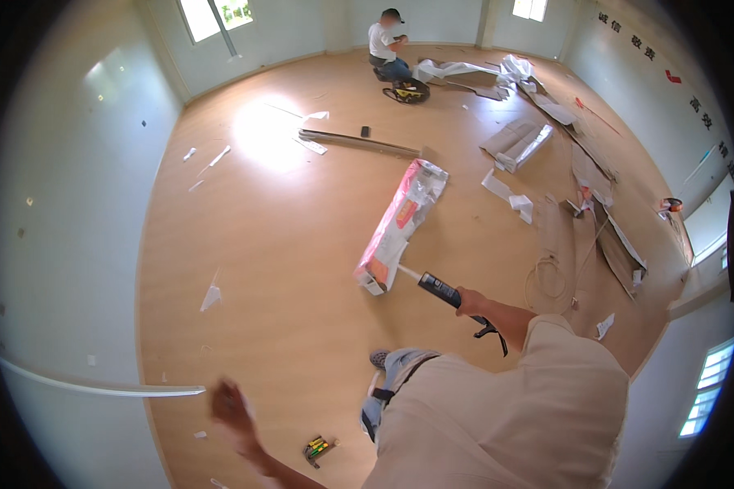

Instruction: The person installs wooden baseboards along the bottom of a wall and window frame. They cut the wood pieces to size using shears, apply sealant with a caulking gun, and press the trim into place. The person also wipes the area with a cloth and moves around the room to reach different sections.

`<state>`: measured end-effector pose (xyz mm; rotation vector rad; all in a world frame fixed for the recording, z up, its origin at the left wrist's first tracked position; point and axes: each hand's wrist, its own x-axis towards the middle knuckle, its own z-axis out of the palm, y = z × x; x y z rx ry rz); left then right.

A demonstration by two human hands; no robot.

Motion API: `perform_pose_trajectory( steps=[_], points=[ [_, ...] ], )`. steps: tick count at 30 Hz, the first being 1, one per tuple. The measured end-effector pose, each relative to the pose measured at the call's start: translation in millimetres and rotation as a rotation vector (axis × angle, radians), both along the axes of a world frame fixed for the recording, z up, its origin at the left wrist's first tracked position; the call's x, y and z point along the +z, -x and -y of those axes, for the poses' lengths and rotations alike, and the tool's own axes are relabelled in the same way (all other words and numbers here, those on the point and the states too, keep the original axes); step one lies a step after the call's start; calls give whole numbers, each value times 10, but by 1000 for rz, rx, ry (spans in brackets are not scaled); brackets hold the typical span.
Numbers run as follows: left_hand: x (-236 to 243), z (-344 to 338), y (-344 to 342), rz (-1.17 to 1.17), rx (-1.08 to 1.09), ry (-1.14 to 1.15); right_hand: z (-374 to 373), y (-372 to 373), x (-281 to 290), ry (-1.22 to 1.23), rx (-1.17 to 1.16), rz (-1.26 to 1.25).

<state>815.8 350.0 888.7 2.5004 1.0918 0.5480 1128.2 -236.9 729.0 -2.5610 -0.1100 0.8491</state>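
My right hand (470,302) is wrapped round a caulking gun (440,289) with a black cartridge. Its pale nozzle points up and left, toward the near end of a long pink-and-white box (404,220) on the floor, and its black trigger handle hangs below my hand. At the lower left, my left hand (232,411) is smeared by motion, so its fingers do not show clearly. Closest to it is the end of a white trim strip (114,393) running along the left wall; a small gap seems to separate them.
A person (390,49) crouches at the far end. Torn cardboard (554,232) and plastic wrapping (518,69) litter the right side. A long bundle of strips (359,143) lies mid-floor. Near my feet is a small tool with green-yellow parts (318,448). A cord (546,281) coils at right.
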Motion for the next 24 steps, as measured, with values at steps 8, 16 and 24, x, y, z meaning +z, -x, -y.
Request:
perform_pose_trajectory(
  steps=[8, 16, 24],
  points=[
    [2294, -246, -1036, 552, -533, -356, 575, 1578, -218, -73, -484, 81],
    [3461, 795, -1629, 824, -1236, -490, 675, 4306, -764, 121, -833, -105],
    [3736, 2071, -2262, 933, -1679, -494, 703, 5186, -870, 230, -914, -91]
  ],
)
